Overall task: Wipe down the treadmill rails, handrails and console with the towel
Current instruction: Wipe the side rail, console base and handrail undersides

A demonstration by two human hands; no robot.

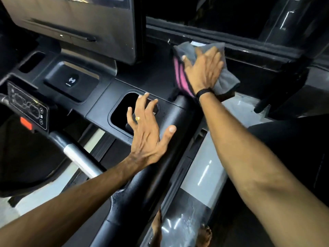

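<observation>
My right hand (204,70) presses flat on a grey towel (226,81) with pink stripes, at the far right end of the black treadmill console (99,104), where the right handrail (151,177) meets it. My left hand (147,129) hovers with fingers spread over the handrail, beside a dark cup-holder recess (121,113), and holds nothing. The console screen (80,20) rises at the upper left.
A control panel with a red stop tab (26,123) and a silver centre bar (78,155) lie at the left. A wireless charging pad (72,81) sits mid-console. A dark window frame (231,41) runs behind the towel. Glossy grey floor (199,175) and my bare feet (204,234) show below.
</observation>
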